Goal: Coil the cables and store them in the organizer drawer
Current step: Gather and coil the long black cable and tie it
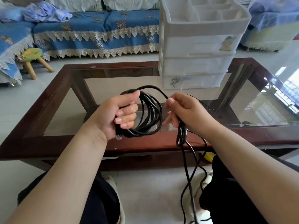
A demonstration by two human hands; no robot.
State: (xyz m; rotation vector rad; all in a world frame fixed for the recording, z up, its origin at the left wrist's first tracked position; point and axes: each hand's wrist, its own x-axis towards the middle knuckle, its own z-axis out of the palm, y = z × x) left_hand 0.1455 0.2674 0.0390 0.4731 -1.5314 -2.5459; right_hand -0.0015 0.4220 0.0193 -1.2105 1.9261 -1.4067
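Note:
My left hand (118,115) grips a coil of black cable (152,115) of several loops, held above the near edge of the glass table. A clear plug end sticks out below that fist. A strand runs from the top of the coil to my right hand (186,112), which pinches it between thumb and fingers. From the right hand the loose cable (186,167) hangs in loops down to the floor between my knees. The white plastic organizer (199,46) stands on the table behind, its three drawers pushed in and its top tray open.
The glass-topped table with a dark wooden frame (64,143) is right in front of me. A blue-covered sofa (97,29) lines the back, with a small green stool (32,59) at left. Slippers lie on the tiled floor by my feet.

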